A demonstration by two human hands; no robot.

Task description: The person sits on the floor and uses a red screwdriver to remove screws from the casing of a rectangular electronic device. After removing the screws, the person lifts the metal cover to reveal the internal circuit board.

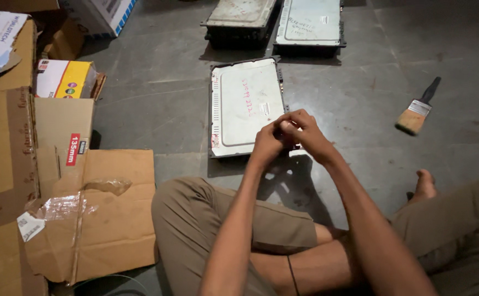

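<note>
I sit on a grey floor with my legs folded. My left hand [266,143] and my right hand [304,135] are raised together in front of me, fingers curled and touching each other. Whether they pinch a small item between the fingertips is hidden. Just beyond them lies a flat rectangular metal-backed unit [243,107], pale grey with red handwriting, face down on the floor. My hands hover over its near right corner.
Two similar metal-backed units [240,16] [310,24] lie farther back. A paintbrush [418,109] with a black handle rests on the floor at right. Flattened cardboard [94,214] and open boxes [64,79] crowd the left side.
</note>
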